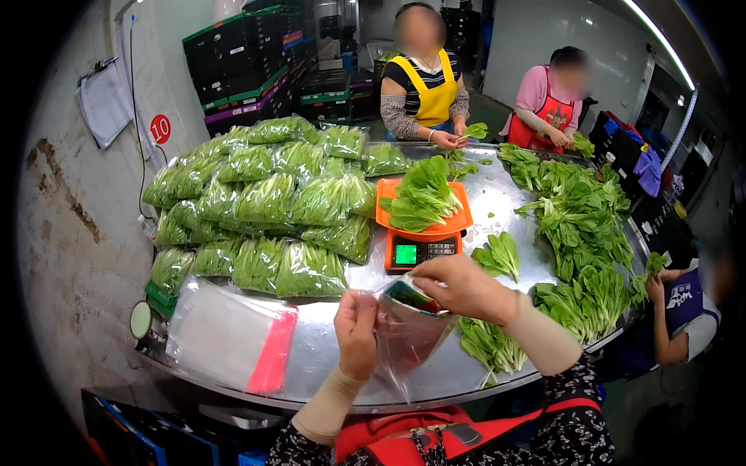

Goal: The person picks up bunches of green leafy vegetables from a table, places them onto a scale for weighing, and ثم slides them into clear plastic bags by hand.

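Note:
A clear plastic bag (408, 342) hangs between my hands over the near edge of the metal table. My left hand (357, 332) pinches the left side of its mouth. Fingers of my right hand (465, 287) are bent at the upper right of the mouth, closed on the bag. A dark green, white and red printed piece (410, 296) shows at the mouth; what it is I cannot make out. Just beyond stands an orange scale (423, 250) with a lit green display. Loose leafy greens (423, 193) lie in its orange tray (458, 222).
Filled bags of greens (268, 200) are stacked at the left, behind flat empty bags (221, 334). Loose greens (579, 225) cover the table's right side. Co-workers handle leaves: one in a yellow apron (432, 93), another in red (553, 116), a third (684, 311) at the right.

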The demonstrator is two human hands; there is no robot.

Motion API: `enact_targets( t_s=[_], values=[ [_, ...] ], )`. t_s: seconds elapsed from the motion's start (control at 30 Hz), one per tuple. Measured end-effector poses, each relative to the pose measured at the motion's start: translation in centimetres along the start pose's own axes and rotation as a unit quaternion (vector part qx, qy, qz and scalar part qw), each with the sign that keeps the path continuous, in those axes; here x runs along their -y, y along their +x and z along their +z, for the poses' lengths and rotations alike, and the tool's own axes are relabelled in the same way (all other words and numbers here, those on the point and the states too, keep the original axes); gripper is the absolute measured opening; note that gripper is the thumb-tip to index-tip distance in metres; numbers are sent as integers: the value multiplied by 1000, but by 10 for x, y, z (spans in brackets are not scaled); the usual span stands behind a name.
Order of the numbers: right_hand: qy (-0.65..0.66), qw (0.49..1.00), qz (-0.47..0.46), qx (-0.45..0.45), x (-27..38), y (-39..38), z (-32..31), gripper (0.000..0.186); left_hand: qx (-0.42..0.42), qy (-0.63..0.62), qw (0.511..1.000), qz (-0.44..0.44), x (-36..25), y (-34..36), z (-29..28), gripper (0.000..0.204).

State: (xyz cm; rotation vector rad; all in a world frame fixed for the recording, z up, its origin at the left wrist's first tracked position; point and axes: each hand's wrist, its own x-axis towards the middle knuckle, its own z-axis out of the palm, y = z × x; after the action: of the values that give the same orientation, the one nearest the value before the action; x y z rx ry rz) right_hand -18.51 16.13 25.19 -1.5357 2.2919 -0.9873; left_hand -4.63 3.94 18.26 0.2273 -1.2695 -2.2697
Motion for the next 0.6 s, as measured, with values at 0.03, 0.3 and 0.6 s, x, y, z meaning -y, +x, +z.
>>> enact_targets(
  t_s=[0.03,0.3,0.6],
  values=[
    [-9,999,-26,-41,21,-5,-11,23,2,-18,1000,13,10,-4,-13,9],
    [-89,995,-38,-34,31,-37,7,17,2,-98,995,-23,22,-22,5,15],
    [-248,900,-310,-179,93,-37,-37,16,19,-85,995,47,-54,-61,46,15]
  ],
)
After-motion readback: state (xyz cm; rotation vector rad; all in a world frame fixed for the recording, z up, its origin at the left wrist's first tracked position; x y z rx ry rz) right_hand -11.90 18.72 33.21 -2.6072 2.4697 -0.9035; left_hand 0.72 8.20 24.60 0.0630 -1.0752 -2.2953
